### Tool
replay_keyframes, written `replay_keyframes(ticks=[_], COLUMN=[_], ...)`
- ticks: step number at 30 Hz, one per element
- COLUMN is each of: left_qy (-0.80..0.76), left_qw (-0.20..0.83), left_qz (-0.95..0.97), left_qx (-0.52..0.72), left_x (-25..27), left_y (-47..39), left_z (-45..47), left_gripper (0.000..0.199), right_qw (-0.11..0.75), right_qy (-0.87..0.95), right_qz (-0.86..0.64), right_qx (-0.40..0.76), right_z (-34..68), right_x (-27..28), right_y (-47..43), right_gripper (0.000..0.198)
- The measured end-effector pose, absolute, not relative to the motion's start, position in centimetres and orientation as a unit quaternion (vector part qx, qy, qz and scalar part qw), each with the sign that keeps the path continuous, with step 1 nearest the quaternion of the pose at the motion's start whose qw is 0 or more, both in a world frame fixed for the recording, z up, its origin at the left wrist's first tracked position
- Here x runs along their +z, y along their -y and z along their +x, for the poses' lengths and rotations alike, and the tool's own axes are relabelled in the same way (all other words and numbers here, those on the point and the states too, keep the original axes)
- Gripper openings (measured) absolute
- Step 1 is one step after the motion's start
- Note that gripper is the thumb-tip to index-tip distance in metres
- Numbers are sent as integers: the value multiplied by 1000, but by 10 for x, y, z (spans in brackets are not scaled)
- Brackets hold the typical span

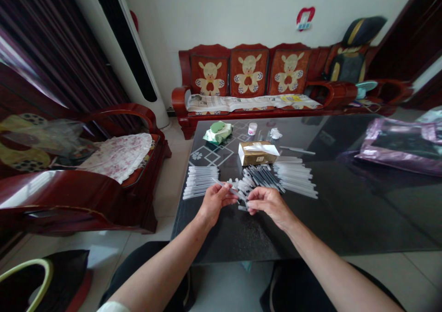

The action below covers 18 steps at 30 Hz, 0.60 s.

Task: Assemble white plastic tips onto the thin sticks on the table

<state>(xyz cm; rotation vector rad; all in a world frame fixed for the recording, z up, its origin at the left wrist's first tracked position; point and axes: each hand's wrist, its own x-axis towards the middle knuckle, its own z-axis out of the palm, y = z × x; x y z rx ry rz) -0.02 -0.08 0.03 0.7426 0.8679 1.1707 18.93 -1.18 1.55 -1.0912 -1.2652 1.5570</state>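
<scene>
My left hand [218, 200] is closed around a slim translucent pen [224, 185], which slants up to the left. Close to its lower end, my right hand [264, 200] has thumb and fingers pinched together; whatever they grip is too small to make out. Just beyond both hands lies a heap of small whitish pieces, perhaps pen caps [246, 183]. Beside it are thin black rods that look like pen refills [264, 176]. A row of translucent white pens [200, 182] lies to the left, and a pile of frosted tubes like pen barrels [295, 177] to the right.
On the dark glossy table [345, 215] stand a tissue box [258, 154], a green wipes pack [218, 133], a small white jar [252, 128] and a crumpled tissue [275, 133]. A purple-edged bag [400, 146] lies at right. A wooden sofa [181, 95] is behind.
</scene>
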Motion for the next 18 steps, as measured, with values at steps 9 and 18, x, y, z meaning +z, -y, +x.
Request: replay_keyframes(ticks=[9, 18], left_qy=[-394, -395], left_qw=[675, 673], left_qz=[345, 345], left_qx=[520, 521], left_x=[-1, 4], left_y=[-1, 1], left_z=[-2, -2], left_gripper=[31, 32], right_qw=[417, 415], right_qy=[505, 510], right_qz=[-438, -439], right_qx=[616, 613], right_z=[190, 190], right_x=[14, 12], right_y=[11, 10], right_gripper=[21, 21])
